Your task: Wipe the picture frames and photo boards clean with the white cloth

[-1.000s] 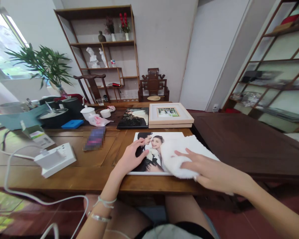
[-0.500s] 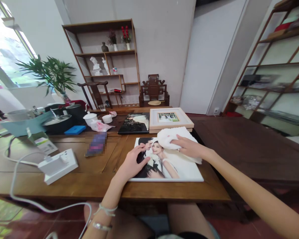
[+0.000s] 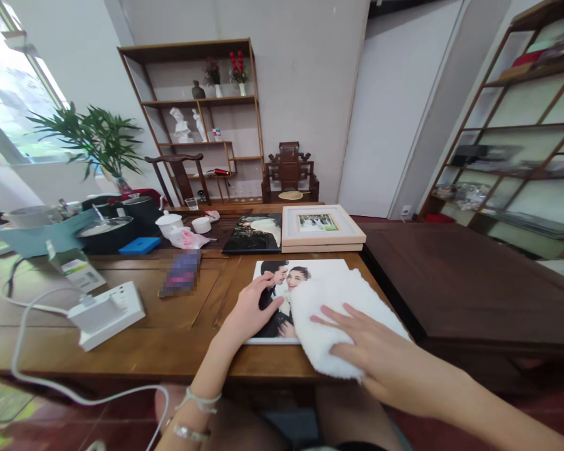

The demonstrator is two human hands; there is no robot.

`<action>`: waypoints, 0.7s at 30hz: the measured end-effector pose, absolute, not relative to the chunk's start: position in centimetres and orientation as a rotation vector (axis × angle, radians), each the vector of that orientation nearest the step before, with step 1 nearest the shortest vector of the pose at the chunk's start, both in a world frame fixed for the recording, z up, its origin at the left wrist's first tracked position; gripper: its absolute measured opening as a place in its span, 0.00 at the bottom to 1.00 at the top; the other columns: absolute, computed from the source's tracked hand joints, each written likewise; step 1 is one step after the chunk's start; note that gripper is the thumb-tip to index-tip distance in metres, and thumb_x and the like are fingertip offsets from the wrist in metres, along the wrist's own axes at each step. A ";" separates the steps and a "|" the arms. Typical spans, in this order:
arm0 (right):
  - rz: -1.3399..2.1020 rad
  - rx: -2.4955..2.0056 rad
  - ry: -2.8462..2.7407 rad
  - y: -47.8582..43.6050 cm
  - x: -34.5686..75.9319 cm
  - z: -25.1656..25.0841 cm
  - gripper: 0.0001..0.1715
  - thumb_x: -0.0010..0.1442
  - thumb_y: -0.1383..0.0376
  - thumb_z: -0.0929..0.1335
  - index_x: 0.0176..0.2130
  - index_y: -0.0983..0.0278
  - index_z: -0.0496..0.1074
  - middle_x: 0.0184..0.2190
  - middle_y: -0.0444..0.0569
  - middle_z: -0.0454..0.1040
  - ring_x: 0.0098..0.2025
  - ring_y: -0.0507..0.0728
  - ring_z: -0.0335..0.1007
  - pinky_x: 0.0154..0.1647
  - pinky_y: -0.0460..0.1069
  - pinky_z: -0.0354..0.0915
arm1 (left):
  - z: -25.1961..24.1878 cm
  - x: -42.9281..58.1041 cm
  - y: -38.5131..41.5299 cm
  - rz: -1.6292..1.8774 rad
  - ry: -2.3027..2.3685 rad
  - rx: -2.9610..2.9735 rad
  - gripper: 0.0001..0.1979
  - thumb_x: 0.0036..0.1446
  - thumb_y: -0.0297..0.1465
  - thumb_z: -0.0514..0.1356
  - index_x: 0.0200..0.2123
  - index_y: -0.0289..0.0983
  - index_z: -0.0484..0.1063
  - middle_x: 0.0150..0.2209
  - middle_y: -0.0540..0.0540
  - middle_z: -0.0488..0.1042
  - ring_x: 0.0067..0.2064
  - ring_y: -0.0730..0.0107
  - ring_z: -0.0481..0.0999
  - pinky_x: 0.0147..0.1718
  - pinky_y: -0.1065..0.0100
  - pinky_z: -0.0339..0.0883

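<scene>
A wedding photo panel with a white border lies flat at the table's front edge. My left hand rests on its left side, fingers and thumb apart, nothing held. On the panel's right part is a fluffy white towel, bunched under my right hand. That hand presses on the towel with fingers stretched over it and the thumb dug into its folds. The towel covers the panel's lower right and hangs past its near edge.
Behind the panel lie a dark photo panel and a pale wooden picture frame. To the left are a white power strip with a cable, a blurred purple item, a blue box and a white teapot.
My right hand has drawn the towel from the panel's far right side toward me, down to the near edge. The fingers are more spread now. My left hand has stayed in place.
</scene>
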State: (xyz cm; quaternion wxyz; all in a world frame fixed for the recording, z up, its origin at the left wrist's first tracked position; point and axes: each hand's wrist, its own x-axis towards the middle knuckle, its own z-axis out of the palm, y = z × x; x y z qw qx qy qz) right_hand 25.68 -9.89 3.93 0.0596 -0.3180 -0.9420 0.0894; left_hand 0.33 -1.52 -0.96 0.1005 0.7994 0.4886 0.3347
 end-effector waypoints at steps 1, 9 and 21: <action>0.295 -0.949 -2.854 -10.3 25.7 4.0 0.30 0.41 0.78 0.60 0.43 0.62 0.70 0.63 0.51 0.50 0.65 0.59 0.35 0.63 0.61 0.38 | -0.9 0.3 -1.5 0.986 1.441 2.368 0.16 0.52 0.37 0.58 0.43 0.37 0.70 0.53 0.40 0.69 0.54 0.59 0.68 0.54 0.57 0.59; 0.218 -1.140 -2.714 -3.4 26.3 3.4 0.33 0.42 0.78 0.59 0.48 0.63 0.67 0.57 0.54 0.62 0.63 0.62 0.43 0.61 0.62 0.43 | -0.5 0.3 -1.7 0.961 1.442 2.364 0.16 0.52 0.38 0.58 0.43 0.37 0.70 0.53 0.40 0.68 0.54 0.59 0.68 0.54 0.56 0.60; 0.274 -1.178 -2.768 -2.0 25.0 3.8 0.36 0.42 0.80 0.57 0.51 0.62 0.64 0.54 0.53 0.65 0.64 0.63 0.41 0.59 0.65 0.45 | -0.9 0.2 -1.6 0.980 1.436 2.332 0.15 0.53 0.37 0.57 0.42 0.36 0.70 0.54 0.39 0.68 0.55 0.59 0.67 0.55 0.57 0.59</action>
